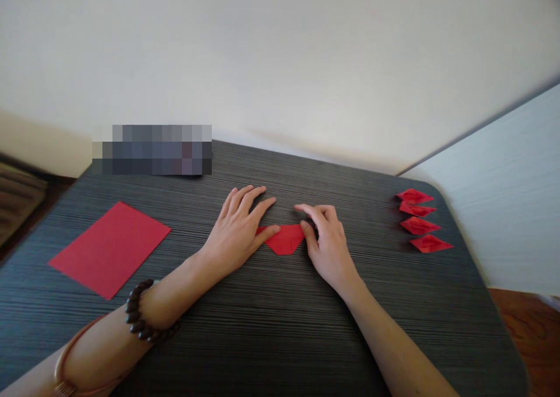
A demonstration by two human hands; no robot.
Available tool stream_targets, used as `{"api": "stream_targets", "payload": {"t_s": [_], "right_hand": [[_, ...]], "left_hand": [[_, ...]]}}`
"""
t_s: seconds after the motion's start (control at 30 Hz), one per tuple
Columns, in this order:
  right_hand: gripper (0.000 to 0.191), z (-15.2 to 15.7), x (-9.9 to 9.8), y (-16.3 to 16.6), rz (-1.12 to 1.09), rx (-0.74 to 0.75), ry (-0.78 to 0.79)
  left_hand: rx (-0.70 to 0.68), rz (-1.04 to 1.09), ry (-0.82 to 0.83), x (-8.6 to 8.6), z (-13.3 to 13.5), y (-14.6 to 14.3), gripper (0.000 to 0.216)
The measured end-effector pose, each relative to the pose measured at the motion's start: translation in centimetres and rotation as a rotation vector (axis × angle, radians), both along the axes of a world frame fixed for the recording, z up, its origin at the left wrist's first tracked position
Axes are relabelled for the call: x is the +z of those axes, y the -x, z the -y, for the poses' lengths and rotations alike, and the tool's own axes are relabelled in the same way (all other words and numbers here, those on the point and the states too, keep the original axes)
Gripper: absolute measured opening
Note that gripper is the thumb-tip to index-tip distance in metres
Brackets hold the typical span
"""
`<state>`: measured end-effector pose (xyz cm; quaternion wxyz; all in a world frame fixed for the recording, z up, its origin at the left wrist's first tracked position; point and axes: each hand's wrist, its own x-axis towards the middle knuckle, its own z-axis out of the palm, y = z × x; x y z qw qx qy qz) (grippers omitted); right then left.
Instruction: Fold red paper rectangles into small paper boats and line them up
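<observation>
A partly folded piece of red paper lies flat on the dark table between my hands, with a straight upper edge and slanted lower sides. My left hand rests open beside it, fingers spread on the tabletop, and its thumb presses on the paper's left end. At the paper's right end is my right hand; its thumb touches the corner while the index finger reaches out above the upper edge and the other fingers curl in. The paper's left tip is partly hidden under my left thumb.
To the left lies a stack or sheet of flat red paper. Several folded red paper boats stand in a column on the right of the dark table. A blurred-out object sits at the back left, near the white wall.
</observation>
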<state>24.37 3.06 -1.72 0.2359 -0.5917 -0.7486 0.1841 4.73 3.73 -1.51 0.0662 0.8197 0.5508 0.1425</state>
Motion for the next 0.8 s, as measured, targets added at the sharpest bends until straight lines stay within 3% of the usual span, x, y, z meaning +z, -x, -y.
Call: {"api": "stream_targets", "payload": {"t_s": [0.23, 0.4, 0.8], "right_hand": [[0.032, 0.2, -0.4, 0.4, 0.113, 0.045, -0.071], [0.033, 0.6, -0.3, 1.4, 0.174, 0.052, -0.081], [0.034, 0.6, -0.1, 1.0, 0.163, 0.057, -0.055]], "left_hand": [[0.024, 0.051, -0.017, -0.1, 0.0, -0.2, 0.043], [0.058, 0.052, -0.027, -0.1, 0.2, -0.6, 0.050], [-0.017, 0.158, 0.088, 0.3, -0.7, 1.1, 0.040]]}}
